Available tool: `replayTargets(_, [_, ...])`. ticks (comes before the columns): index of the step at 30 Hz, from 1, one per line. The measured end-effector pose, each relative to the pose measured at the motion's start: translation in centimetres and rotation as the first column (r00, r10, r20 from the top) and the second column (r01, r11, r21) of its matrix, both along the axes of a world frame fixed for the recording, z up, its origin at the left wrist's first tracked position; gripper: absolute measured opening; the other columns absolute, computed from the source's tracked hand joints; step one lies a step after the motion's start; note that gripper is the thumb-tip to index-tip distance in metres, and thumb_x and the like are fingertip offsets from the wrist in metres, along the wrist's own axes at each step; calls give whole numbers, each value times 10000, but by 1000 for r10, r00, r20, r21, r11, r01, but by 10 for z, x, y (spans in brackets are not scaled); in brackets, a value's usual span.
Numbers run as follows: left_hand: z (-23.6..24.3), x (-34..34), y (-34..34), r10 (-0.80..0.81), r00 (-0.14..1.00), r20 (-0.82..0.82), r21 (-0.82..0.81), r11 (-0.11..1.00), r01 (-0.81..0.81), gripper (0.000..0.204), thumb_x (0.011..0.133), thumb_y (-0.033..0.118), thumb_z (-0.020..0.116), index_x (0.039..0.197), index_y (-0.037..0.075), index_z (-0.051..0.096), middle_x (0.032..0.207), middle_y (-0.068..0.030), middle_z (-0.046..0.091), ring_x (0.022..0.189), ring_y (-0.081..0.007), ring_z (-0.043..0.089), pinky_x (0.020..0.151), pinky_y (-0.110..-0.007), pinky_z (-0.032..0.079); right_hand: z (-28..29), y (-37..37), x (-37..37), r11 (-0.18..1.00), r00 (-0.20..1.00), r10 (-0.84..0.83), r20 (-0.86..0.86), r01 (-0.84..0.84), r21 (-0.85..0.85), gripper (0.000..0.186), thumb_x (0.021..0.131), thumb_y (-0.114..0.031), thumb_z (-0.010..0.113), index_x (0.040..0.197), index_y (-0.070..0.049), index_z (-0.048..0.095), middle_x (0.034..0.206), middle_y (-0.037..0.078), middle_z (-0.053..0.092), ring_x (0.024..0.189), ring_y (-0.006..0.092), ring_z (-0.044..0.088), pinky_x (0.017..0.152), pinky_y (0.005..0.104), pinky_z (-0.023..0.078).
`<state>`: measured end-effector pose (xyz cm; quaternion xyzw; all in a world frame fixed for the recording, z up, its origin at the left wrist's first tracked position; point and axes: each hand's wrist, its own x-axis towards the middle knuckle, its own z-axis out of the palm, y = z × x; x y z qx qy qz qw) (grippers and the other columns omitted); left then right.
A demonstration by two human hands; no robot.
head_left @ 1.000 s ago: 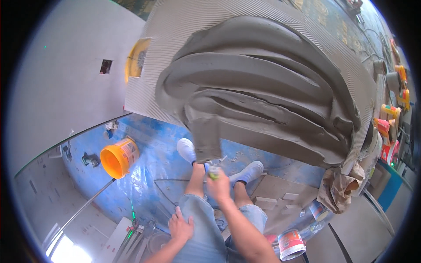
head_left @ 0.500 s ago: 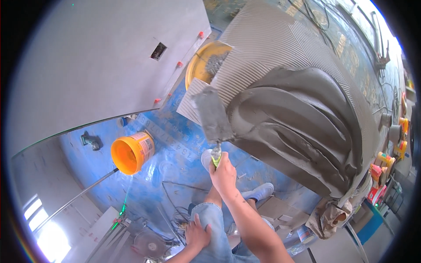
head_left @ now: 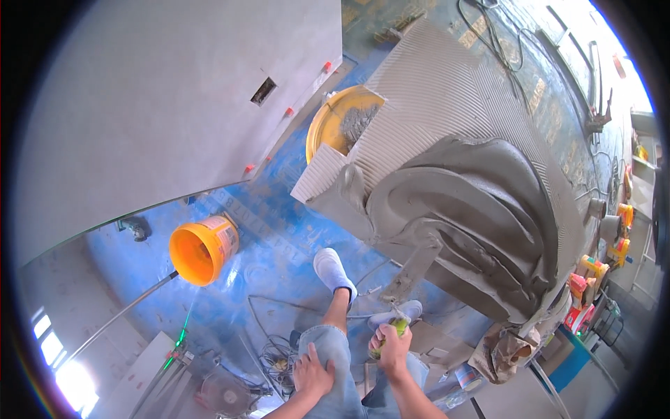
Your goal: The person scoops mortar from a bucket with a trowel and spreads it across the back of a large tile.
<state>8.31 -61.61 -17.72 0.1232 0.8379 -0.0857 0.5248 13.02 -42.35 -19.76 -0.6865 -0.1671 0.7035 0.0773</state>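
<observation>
A trowel point(head_left: 414, 271) with a green handle and a grey-smeared blade is in my right hand point(head_left: 392, 346), fingers wrapped round the grip. Its blade rests against the near edge of a thick heap of wet grey mortar point(head_left: 474, 185). The heap lies on a large tile point(head_left: 447, 87), whose far part is covered in combed mortar ridges. Resting on my jeans at the left knee, my left hand point(head_left: 313, 372) is open with its fingers apart.
Under the tile's left side is a yellow tub point(head_left: 322, 126) holding grey mix. An orange bucket point(head_left: 198, 253) stands on the blue floor. Large tiles with red clips point(head_left: 289, 112) cover the wall at left. Cables point(head_left: 283, 356), a paper bag point(head_left: 504, 355) and tools lie nearby.
My right hand has drawn the trowel back toward me and rightward, from the tile's left corner to the near edge of the heap. Mortar now covers that corner. My left hand stays on the knee.
</observation>
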Motion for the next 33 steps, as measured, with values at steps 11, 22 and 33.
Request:
replayTargets(11, [-19, 7, -23, -98, 992, 75, 24, 995, 96, 773, 841, 411, 593, 1436, 16, 298, 1102, -246, 578, 1038, -408, 570, 953, -455, 421, -3, -35, -169, 978, 959, -81, -272, 24, -207, 149, 851, -95, 581, 769, -60, 462, 638, 44, 480, 480, 173, 471, 481, 357, 422])
replayTargets(22, [-16, -10, -21, -73, 992, 104, 88, 994, 64, 781, 829, 406, 600, 1427, 27, 271, 1128, -246, 560, 1050, -415, 558, 958, -474, 421, -2, -39, -221, 661, 728, 663, 174, -678, 322, 359, 926, -247, 604, 991, 53, 416, 795, 330, 616, 748, 514, 610, 652, 523, 482])
replayTargets(33, [-24, -12, -24, -75, 990, 118, 61, 996, 68, 740, 877, 475, 546, 1414, 14, 327, 1120, -256, 573, 1052, -405, 568, 956, -476, 423, -42, -39, -246, 590, 608, 793, -46, -746, 310, 346, 928, -274, 581, 1070, 12, 448, 866, 317, 633, 842, 512, 607, 701, 530, 472])
